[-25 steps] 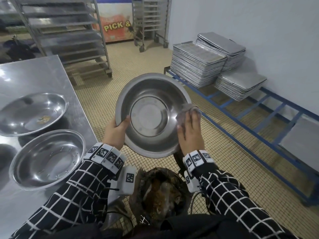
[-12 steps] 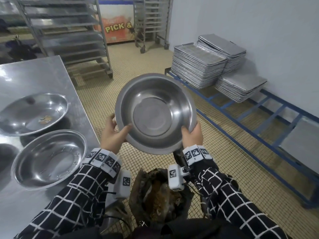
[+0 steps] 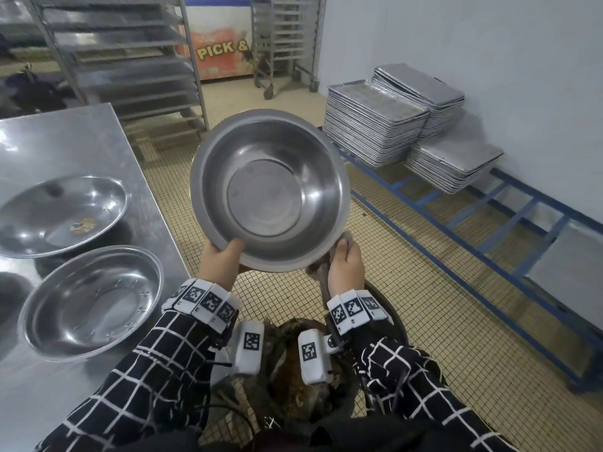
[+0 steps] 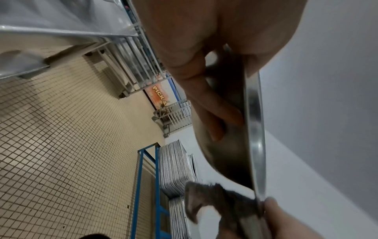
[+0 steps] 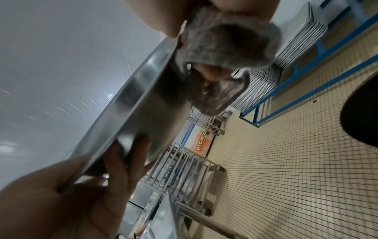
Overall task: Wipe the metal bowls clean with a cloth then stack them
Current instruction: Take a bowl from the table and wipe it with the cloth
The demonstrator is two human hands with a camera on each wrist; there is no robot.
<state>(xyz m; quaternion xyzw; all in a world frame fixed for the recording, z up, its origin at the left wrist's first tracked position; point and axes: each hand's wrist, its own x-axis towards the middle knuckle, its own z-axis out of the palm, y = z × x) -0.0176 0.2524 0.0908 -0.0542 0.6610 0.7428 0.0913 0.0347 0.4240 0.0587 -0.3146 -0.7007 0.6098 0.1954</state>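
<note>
Two hands on one metal bowl [image 3: 270, 190] held tilted above the floor: left hand [image 3: 222, 259] clamping near-left rim (thumb inside, fingers [image 4: 220, 111] behind), right hand [image 3: 346, 265] pinching grey cloth [image 5: 223, 53] against near-right rim, two more bowls [image 3: 91, 301] on table [image 3: 65, 138] left of left hand.

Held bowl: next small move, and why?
Probably slide the cloth along the outside of the bowl. The right hand pinches the cloth at the rim's lower right, mostly behind the wall, while the left hand grips the near rim, so the outside looks like the surface being wiped.
</note>
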